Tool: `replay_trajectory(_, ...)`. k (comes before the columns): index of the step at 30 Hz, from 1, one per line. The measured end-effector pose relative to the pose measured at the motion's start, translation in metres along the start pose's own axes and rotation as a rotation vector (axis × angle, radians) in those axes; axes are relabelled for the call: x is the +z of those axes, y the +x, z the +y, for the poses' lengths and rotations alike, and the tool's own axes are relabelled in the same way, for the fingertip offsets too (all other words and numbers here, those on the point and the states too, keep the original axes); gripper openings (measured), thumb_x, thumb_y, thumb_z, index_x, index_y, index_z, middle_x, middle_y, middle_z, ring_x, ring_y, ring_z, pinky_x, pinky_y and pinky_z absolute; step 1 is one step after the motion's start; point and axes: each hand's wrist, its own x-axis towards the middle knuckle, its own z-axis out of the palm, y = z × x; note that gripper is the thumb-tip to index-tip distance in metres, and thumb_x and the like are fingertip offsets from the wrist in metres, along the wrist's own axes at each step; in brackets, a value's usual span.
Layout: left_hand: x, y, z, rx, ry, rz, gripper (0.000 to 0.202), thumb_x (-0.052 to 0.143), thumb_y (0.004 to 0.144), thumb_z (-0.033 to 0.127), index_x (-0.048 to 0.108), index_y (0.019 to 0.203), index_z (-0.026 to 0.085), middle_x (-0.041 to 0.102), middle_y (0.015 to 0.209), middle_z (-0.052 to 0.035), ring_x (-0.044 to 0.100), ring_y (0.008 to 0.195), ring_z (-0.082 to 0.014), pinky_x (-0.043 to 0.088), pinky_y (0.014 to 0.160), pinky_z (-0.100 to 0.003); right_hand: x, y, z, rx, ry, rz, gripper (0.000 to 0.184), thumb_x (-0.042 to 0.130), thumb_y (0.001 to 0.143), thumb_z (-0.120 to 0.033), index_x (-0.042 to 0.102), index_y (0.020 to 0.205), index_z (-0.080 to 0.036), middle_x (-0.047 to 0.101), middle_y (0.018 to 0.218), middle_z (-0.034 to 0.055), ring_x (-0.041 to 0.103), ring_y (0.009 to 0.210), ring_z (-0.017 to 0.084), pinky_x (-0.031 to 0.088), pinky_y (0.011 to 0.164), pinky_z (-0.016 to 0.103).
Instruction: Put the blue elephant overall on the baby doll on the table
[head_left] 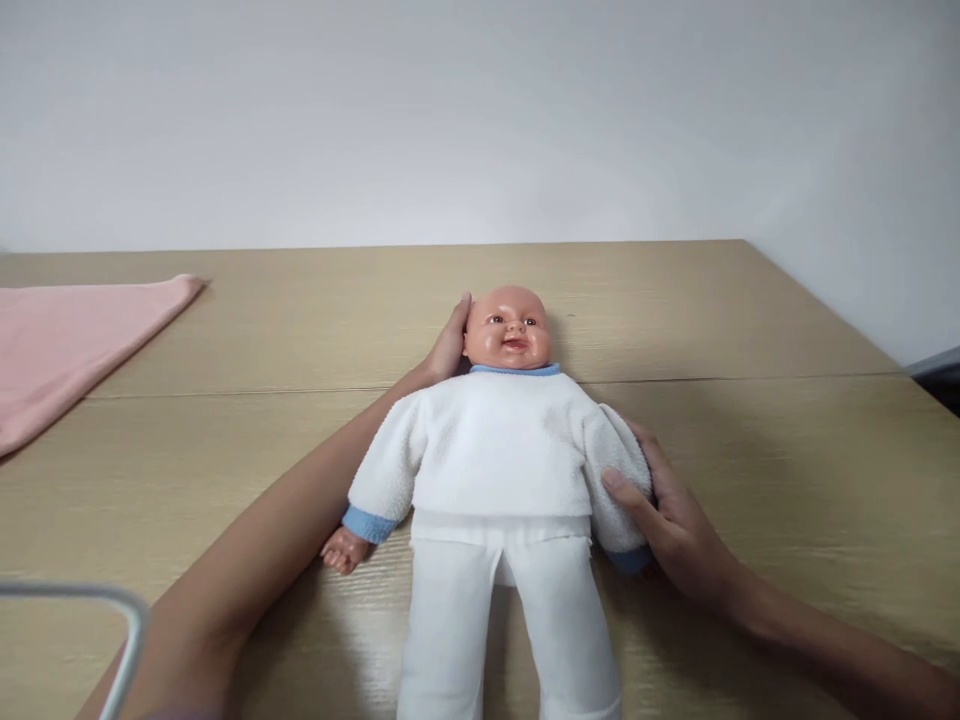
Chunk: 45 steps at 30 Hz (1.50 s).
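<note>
A baby doll [502, 445] in a white fleece top with blue trim and white trousers lies on its back, head toward the wall. My left hand [450, 342] is cupped at the side of its head, with the thumb showing and the other fingers hidden behind the head. My right hand [667, 515] is wrapped round the doll's sleeve on the right, thumb on top and fingers behind it. The doll's other arm rests across my left forearm, its small hand free. The lower ends of its legs are out of view.
The doll lies on a wooden table [757, 450] with a seam across it. A pink cloth [67, 345] is spread at the left. A pale bent rod [135, 630] crosses the lower left corner. Behind the table stands a white wall [480, 120]. Something dark shows at the right edge.
</note>
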Motion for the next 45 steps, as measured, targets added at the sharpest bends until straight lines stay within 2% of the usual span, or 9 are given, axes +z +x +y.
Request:
replay_trajectory(7, 0.0033, -0.0014, 0.0001, -0.008, -0.007, 0.027, 0.080, 0.041, 0.109, 0.079, 0.073, 0.152, 0.019, 0.086, 0.135, -0.0132, 0.077, 0.138, -0.0405, 0.049, 0.133, -0.056, 0.0003, 0.0012, 0.0000, -0.004, 0.005, -0.001, 0.072, 0.068, 0.106, -0.067, 0.049, 0.168, -0.036, 0.060, 0.170, 0.0085, 0.050, 0.162, 0.043, 0.036, 0.139, 0.066)
replay_trajectory(15, -0.0017, 0.0014, -0.0016, 0.019, -0.013, 0.042, 0.076, 0.047, 0.108, 0.078, 0.074, 0.151, 0.022, 0.086, 0.134, -0.0126, 0.078, 0.135, -0.0404, 0.051, 0.131, -0.054, 0.0000, 0.0008, -0.0033, -0.006, 0.003, -0.008, 0.070, 0.067, 0.107, -0.067, 0.049, 0.167, -0.035, 0.058, 0.171, 0.0103, 0.048, 0.163, 0.043, 0.031, 0.141, 0.067)
replay_trajectory(24, 0.0019, 0.0004, -0.0006, 0.021, 0.008, 0.077, 0.077, 0.046, 0.108, 0.078, 0.075, 0.151, 0.021, 0.086, 0.134, -0.0126, 0.078, 0.135, -0.0415, 0.053, 0.130, -0.056, 0.0003, 0.0017, -0.0044, -0.003, 0.003, -0.006, 0.071, 0.067, 0.106, -0.069, 0.051, 0.166, -0.034, 0.059, 0.171, 0.0098, 0.054, 0.159, 0.042, 0.037, 0.139, 0.064)
replay_trajectory(32, 0.0040, -0.0012, 0.0008, 0.011, 0.024, 0.095, 0.078, 0.044, 0.109, 0.078, 0.074, 0.152, 0.020, 0.086, 0.134, -0.0138, 0.078, 0.134, -0.0422, 0.054, 0.130, -0.057, 0.0001, 0.0021, -0.0059, -0.015, -0.005, -0.004, 0.071, 0.067, 0.107, -0.069, 0.051, 0.166, -0.033, 0.059, 0.172, 0.0108, 0.051, 0.162, 0.043, 0.036, 0.139, 0.065)
replay_trajectory(45, -0.0040, 0.0028, -0.0028, 0.028, 0.004, 0.082, 0.075, 0.050, 0.107, 0.078, 0.073, 0.154, 0.024, 0.085, 0.135, -0.0118, 0.078, 0.135, -0.0415, 0.054, 0.130, -0.056, 0.0000, 0.0014, -0.0035, -0.019, 0.008, -0.010, 0.071, 0.067, 0.107, -0.066, 0.049, 0.168, -0.034, 0.057, 0.174, 0.0095, 0.048, 0.164, 0.042, 0.033, 0.140, 0.066)
